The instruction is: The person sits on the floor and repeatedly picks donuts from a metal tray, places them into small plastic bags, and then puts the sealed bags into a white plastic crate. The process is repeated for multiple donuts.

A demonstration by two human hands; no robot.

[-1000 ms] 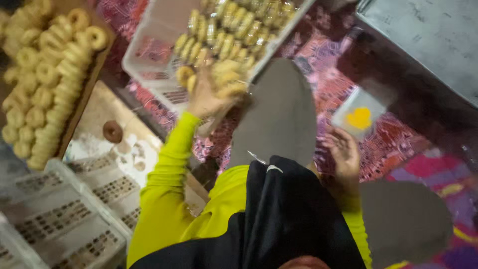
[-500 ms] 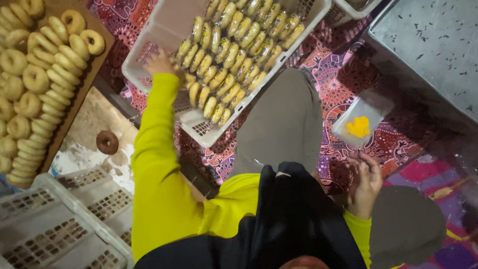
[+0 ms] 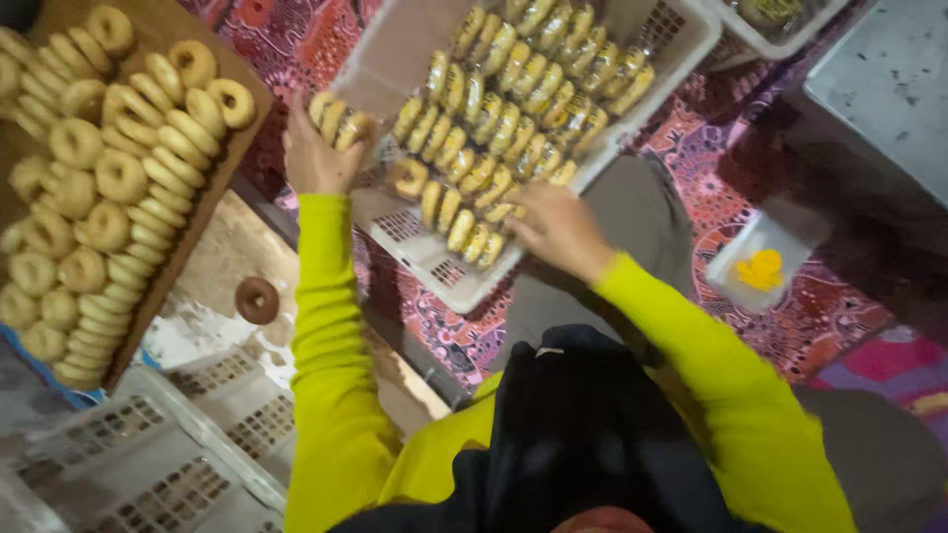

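While the left hand point(image 3: 314, 158) lifts a short stack of wrapped doughnuts point(image 3: 341, 116) at the near-left corner of the white crate point(image 3: 434, 266), its fingers are curled shut around them from below. The stack sits just above the hand, right at the crate's rim, and runs roughly left to right, the rings standing on edge side by side.

The right hand point(image 3: 558, 227) lies palm down on the near end of the packed rows point(image 3: 513, 99), fingers bent and pressing on the packets there; whether it pinches one I cannot tell. The rows run diagonally, from near-left up towards the far-right corner, and each packet stands on edge across that line. The open part of the crate lies beside the left hand, so that hand is nearer to the gap, while the right is nearer to the filled rows.

To the left, a wooden board point(image 3: 247, 128) carries bare doughnuts in lines. A single dark doughnut point(image 3: 257, 299) lies apart on the floor, and a small clear tub point(image 3: 765, 259) sits to the right.
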